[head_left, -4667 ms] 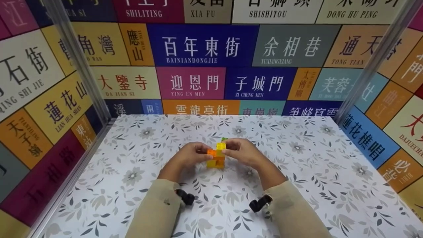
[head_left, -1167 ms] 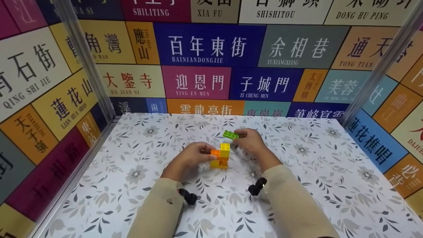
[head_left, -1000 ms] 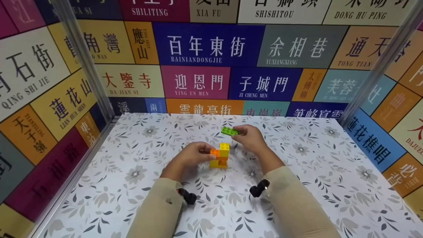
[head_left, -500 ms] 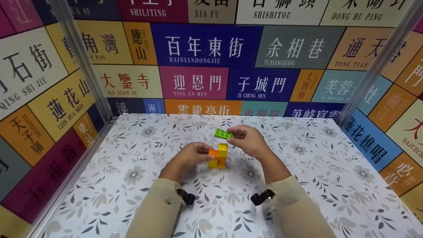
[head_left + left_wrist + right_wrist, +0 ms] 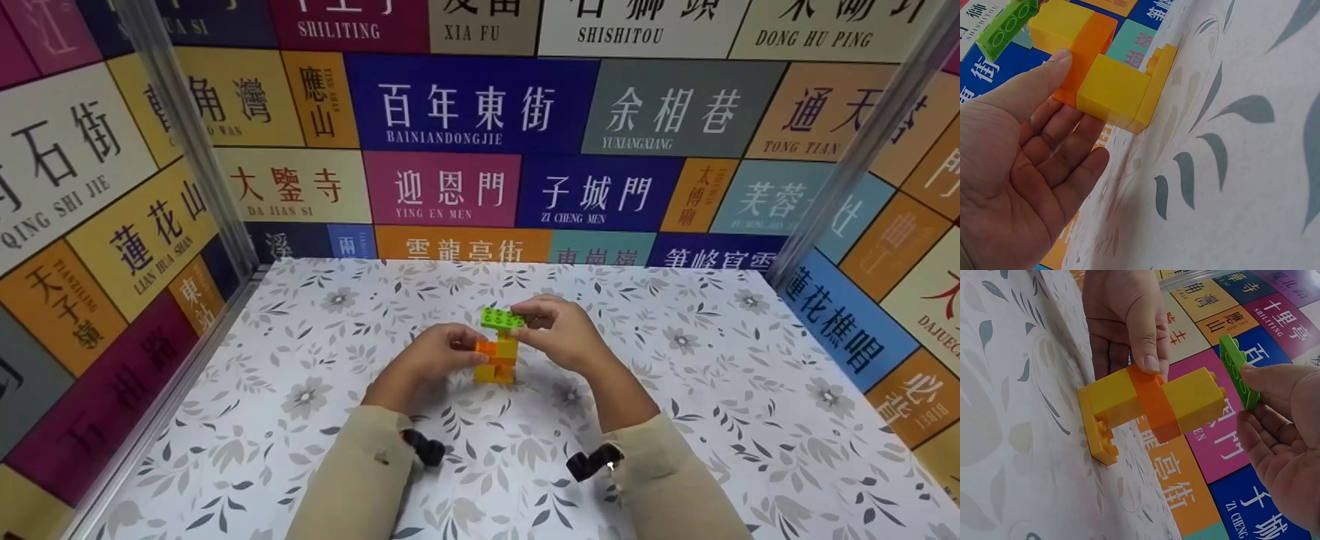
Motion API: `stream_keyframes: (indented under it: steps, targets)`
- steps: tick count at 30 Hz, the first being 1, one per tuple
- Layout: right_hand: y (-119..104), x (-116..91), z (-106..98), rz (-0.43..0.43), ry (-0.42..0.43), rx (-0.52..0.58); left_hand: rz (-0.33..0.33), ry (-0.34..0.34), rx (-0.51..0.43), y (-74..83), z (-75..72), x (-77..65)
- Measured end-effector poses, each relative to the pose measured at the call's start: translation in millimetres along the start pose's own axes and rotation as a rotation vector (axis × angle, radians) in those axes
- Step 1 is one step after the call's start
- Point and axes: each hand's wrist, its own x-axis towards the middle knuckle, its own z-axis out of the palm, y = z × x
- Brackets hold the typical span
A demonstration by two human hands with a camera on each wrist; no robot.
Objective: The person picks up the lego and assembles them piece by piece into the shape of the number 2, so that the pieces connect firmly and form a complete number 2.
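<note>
A small stack of toy building bricks stands upright on the table: a yellow-orange base plate, a yellow brick, an orange brick and a yellow brick on top. My left hand pinches the orange brick between thumb and fingers. My right hand pinches one end of a flat green brick, studs up. The green brick hovers just above the top yellow brick's studs, slightly tilted, with a narrow gap in the right wrist view. Part of the green brick lies outside the left wrist view.
The table has a white leaf-and-flower covering. Colourful sign-patterned walls rise at the back and both sides, with clear corner posts. A small black device sits at each wrist.
My right hand has left the yellow top brick, picked up the green brick from behind the stack and brought it left and down over the top. My left hand keeps holding the stack.
</note>
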Motion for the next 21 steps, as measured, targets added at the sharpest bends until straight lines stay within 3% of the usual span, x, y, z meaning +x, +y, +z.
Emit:
stream_keyframes:
  steps: [14, 21]
  targets:
    - [6.3, 0.1, 10.0, -0.067, -0.037, -0.020, -0.034, 0.005, 0.009, -0.6, 0.3, 2.0]
    - [9.6, 0.1, 10.0, -0.089, -0.032, -0.031, -0.001, 0.005, 0.041, -1.9, 1.6, 3.5]
